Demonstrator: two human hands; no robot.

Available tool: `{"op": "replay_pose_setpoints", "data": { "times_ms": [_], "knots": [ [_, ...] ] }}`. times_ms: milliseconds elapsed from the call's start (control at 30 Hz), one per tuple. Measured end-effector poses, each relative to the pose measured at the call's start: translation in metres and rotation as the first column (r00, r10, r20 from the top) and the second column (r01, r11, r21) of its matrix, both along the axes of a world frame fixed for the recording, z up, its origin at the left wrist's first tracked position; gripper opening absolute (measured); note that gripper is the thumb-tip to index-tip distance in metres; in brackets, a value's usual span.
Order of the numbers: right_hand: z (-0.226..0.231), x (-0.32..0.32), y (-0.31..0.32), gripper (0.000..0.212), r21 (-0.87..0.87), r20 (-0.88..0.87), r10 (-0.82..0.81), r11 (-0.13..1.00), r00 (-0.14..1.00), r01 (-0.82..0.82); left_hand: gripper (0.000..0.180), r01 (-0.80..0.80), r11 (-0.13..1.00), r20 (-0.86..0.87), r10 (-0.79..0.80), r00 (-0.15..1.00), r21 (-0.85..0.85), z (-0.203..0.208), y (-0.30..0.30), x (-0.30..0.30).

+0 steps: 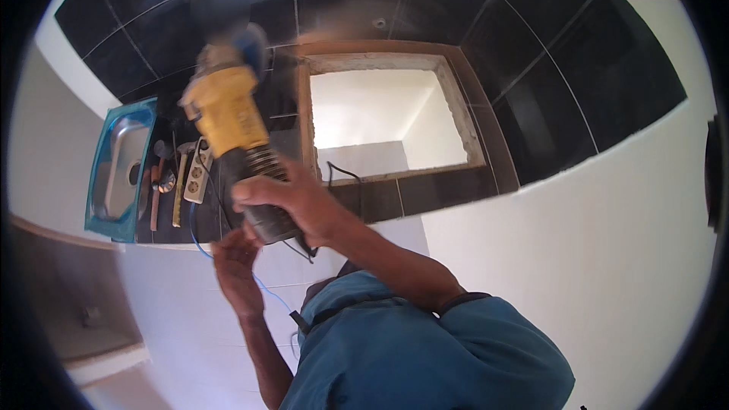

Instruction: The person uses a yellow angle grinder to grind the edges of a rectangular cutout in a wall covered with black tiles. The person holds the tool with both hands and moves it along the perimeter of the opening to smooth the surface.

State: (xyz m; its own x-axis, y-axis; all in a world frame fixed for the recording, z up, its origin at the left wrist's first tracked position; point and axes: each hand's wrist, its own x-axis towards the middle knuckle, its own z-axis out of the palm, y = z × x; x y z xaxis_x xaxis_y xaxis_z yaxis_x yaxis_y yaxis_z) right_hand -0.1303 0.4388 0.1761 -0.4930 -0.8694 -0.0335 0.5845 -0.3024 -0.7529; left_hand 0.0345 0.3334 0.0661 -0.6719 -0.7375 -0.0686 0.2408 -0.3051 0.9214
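A yellow and black angle grinder [231, 110] is held up over the tiled counter, tilted with its head pointing away from me. Its head and disc are smeared by motion. My right hand [292, 199] is closed round the dark body of the grinder, with the thumb across the near side. My left hand [238, 266] is at the grinder's rear end, its fingers bent against it and partly hidden. A rectangular cutout with rough edges [474, 133] lies in the counter to the right of the grinder.
At the left, a steel sink with blue edging [114, 216] rests on the counter. Beside it lie a hammer [179, 190], other hand tools [156, 193] and a white power strip [198, 173]. A blue cord [199, 239] hangs over the front edge. Dark tiled walls [433, 4] stand behind.
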Motion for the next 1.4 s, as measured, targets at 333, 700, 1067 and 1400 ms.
{"op": "replay_pose_setpoints", "data": {
  "times_ms": [333, 700, 1067, 1400],
  "knots": [
    [0.011, 0.028, -0.094, 0.052, -0.119, -0.020, 0.050, 0.991, 0.999, -0.052, 0.057, 0.482, 0.572, 0.367, -0.312, 0.876, -0.664, -0.089, -0.052, -0.028],
    [-0.008, -0.017, -0.140, 0.054, 0.038, 0.031, -0.097, 0.995, 0.995, 0.096, 0.044, 0.946, 0.313, 0.689, -0.666, 0.286, -0.090, -0.023, -0.088, -0.040],
    [0.054, -0.039, -0.176, 0.056, 0.024, -0.145, -0.439, 0.894, 0.887, 0.447, 0.037, 0.787, -0.078, 0.403, -0.887, 0.226, -0.612, -0.015, -0.053, -0.160],
    [0.070, -0.075, -0.104, 0.042, 0.128, -0.489, -0.643, 0.615, 0.589, 0.778, 0.042, 0.939, -0.129, 0.236, -0.949, -0.210, 0.319, -0.068, -0.111, -0.105]
  ]
}}
